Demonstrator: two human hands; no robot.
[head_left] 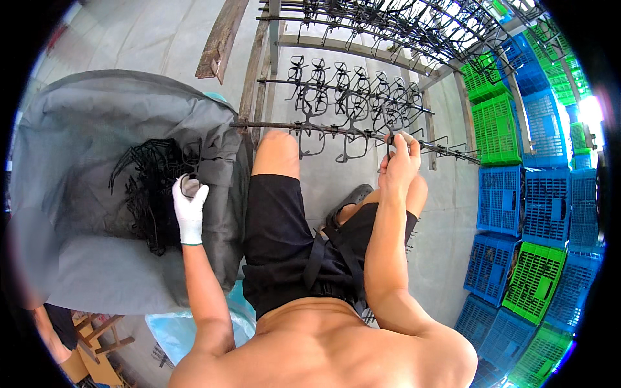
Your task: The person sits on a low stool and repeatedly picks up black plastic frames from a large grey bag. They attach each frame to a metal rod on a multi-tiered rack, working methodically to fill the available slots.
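Observation:
My left hand (189,210), in a white glove, is closed around a black eyeglass frame (193,182) with its thumb and fingers curled. It is over a tangled pile of black eyeglass frames (152,200) inside a grey cloth-lined bin (129,275). My bare right hand (400,163) pinches another black eyeglass frame (391,143) at a dark horizontal rod (266,125). Beside it, several frames (314,154) hang from the same rod, left of my right hand. Part of the pinched frame is hidden by my fingers.
Behind the rod, further rods carry rows of black frames (343,76) on a metal rack (352,46). Blue crates (499,199) and green crates (533,279) are stacked at right. A light-blue plastic bag (171,333) lies below the bin. Another person's arm (52,333) shows at lower left.

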